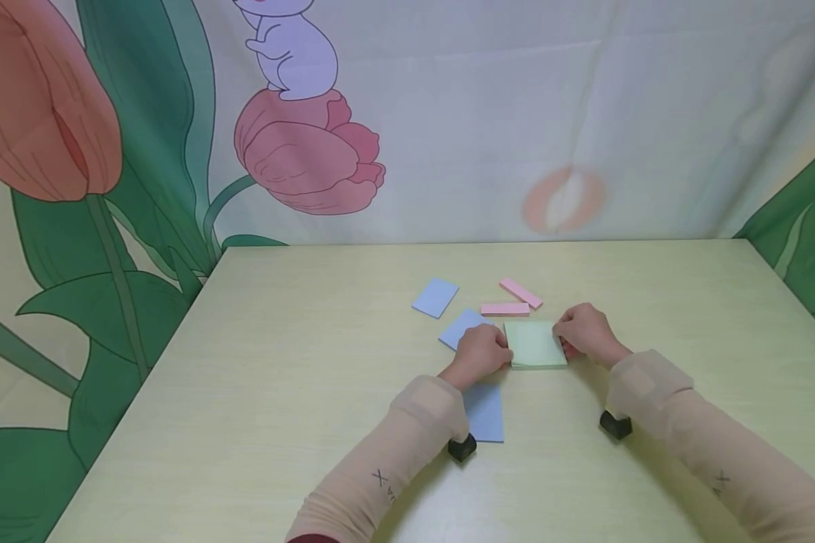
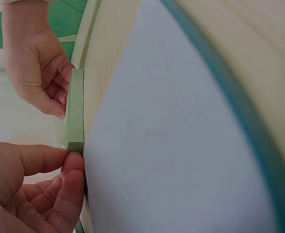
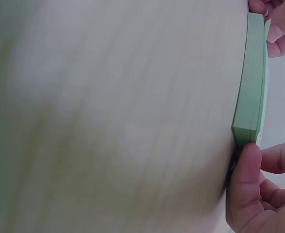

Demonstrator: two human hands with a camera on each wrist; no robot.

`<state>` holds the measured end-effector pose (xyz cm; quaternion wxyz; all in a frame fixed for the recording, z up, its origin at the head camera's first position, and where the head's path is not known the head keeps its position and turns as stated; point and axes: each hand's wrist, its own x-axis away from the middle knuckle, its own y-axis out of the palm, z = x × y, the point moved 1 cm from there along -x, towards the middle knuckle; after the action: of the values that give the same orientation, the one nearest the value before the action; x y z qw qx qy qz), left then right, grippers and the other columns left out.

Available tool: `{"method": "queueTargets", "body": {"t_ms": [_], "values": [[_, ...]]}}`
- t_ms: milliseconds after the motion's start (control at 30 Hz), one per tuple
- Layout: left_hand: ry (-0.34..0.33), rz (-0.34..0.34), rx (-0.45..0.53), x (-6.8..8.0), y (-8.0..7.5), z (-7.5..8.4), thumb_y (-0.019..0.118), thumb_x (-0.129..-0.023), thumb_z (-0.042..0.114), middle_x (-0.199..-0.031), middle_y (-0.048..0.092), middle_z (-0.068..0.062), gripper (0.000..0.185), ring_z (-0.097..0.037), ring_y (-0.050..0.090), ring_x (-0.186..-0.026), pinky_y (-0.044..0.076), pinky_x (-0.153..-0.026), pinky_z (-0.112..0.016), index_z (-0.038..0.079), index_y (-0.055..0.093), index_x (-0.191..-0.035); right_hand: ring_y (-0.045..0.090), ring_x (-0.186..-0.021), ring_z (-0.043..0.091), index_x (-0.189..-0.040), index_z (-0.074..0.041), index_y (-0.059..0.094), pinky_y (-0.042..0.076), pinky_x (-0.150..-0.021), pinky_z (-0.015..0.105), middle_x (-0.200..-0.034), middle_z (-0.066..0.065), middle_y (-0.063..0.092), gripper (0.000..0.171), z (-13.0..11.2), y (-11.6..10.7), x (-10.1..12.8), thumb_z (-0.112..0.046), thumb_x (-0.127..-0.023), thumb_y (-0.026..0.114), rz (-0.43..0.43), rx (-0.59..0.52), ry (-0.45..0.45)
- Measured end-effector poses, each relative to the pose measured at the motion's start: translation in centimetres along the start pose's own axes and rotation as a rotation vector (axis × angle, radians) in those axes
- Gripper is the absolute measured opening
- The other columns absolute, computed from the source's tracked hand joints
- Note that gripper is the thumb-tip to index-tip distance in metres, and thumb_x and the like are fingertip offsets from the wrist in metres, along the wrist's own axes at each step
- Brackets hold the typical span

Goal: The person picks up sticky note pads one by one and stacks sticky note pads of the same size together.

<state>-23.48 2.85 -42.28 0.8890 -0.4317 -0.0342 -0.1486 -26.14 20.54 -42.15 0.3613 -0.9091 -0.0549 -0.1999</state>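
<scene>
A pale green sticky note pad point(image 1: 535, 345), a thick square block, lies on the table between the two hands. At its left edge is my left hand point(image 1: 478, 351), thumb and forefinger pinching the near corner in the left wrist view. My right hand point(image 1: 587, 333) holds the opposite edge, its fingertips point(image 3: 249, 158) against the pad's end in the right wrist view. The top sheet bends up slightly from the block point(image 3: 249, 77) near the left thumb. Partly under the left hand and wrist lie a blue note pad point(image 1: 463, 327) and a nearer blue pad point(image 1: 485, 413).
Farther back on the table point(image 1: 278, 392) is another blue note pad point(image 1: 435, 298). Two narrow pink note strips point(image 1: 505, 309) point(image 1: 520, 292) lie just behind the green pad, their ends close together. A printed cloth point(image 1: 448, 121) hangs along the table's far edge.
</scene>
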Motion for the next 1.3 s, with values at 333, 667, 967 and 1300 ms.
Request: {"method": "queueTargets", "body": {"t_ms": [333, 667, 967, 1300], "values": [[-0.002, -0.027, 0.005, 0.39, 0.06, -0.08, 0.061, -0.079, 0.012, -0.055, 0.051, 0.002, 0.01, -0.009, 0.043, -0.05, 0.031, -0.046, -0.018, 0.006, 0.064, -0.071, 0.051, -0.053, 0.013, -0.099, 0.006, 0.054, 0.047, -0.05, 0.02, -0.071, 0.008, 0.052, 0.023, 0.35, 0.22, 0.36, -0.011, -0.086, 0.048, -0.003, 0.001, 0.019], [0.012, -0.028, -0.017, 0.53, 0.13, -0.24, 0.06, -0.078, 0.012, -0.055, 0.051, 0.003, 0.01, -0.009, 0.043, -0.051, 0.031, -0.046, -0.017, 0.007, 0.063, -0.07, 0.051, -0.052, 0.013, -0.099, 0.007, 0.055, 0.047, -0.051, 0.021, -0.07, 0.008, 0.052, 0.023, 0.33, 0.35, 0.95, -0.011, -0.086, 0.047, -0.008, 0.014, 0.018], [0.022, -0.038, 0.005, 0.71, -0.18, -0.33, 0.059, -0.078, 0.011, -0.053, 0.05, 0.003, 0.012, -0.009, 0.042, -0.049, 0.03, -0.045, -0.018, 0.007, 0.064, -0.069, 0.051, -0.054, 0.014, -0.101, 0.006, 0.054, 0.046, -0.05, 0.02, -0.074, 0.01, 0.053, 0.026, 0.32, 0.48, 0.89, -0.014, -0.086, 0.048, 0.001, 0.046, 0.017], [0.033, -0.041, 0.044, 0.55, -0.26, -0.67, 0.059, -0.079, 0.012, -0.059, 0.057, 0.001, 0.011, -0.009, 0.046, -0.055, 0.033, -0.049, -0.016, 0.005, 0.066, -0.081, 0.05, -0.054, 0.014, -0.101, 0.005, 0.052, 0.046, -0.05, 0.02, -0.075, 0.01, 0.052, 0.027, 0.23, 0.48, 1.06, -0.018, -0.086, 0.048, -0.003, 0.067, 0.015]]}}
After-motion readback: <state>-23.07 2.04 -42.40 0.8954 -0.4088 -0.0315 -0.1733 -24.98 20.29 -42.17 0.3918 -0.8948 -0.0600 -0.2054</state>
